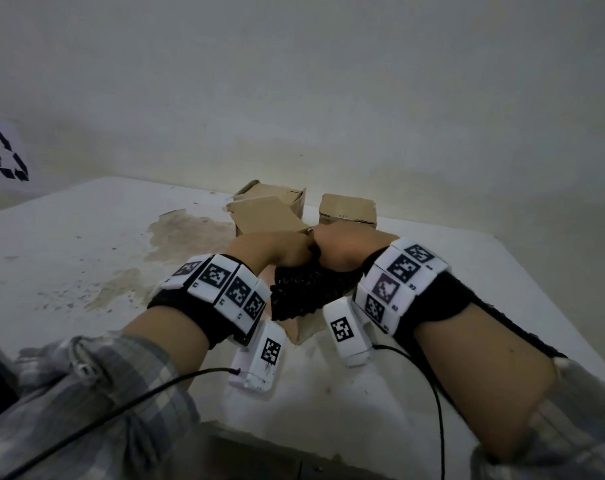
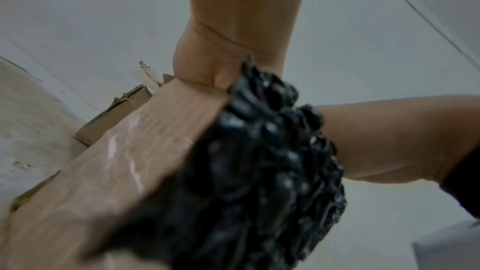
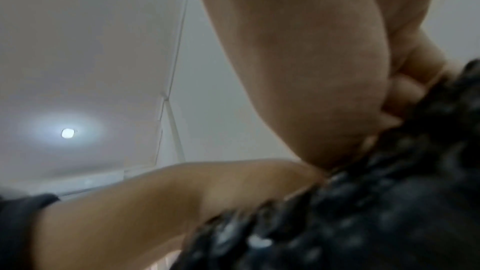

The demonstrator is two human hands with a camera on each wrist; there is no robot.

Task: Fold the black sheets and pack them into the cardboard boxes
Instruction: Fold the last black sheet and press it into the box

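A crumpled black bubbled sheet (image 1: 308, 289) (image 2: 272, 171) (image 3: 389, 213) bulges out of an open cardboard box (image 1: 263, 216) (image 2: 130, 161) on the white table. My left hand (image 1: 277, 247) (image 2: 205, 65) and right hand (image 1: 346, 247) (image 3: 337, 89) meet knuckle to knuckle on top of it. Both bend down into the bundle. The right fingers (image 3: 407, 87) curl into the sheet. The left fingers are hidden behind sheet and cardboard. Most of the box is covered by my wrists and the sheet.
Two more cardboard boxes stand at the back against the wall, one open (image 1: 280, 197) and one shut (image 1: 348, 209). The white table (image 1: 86, 237) carries a brown stain to the left. A sign with a recycling mark (image 1: 7, 154) hangs at far left.
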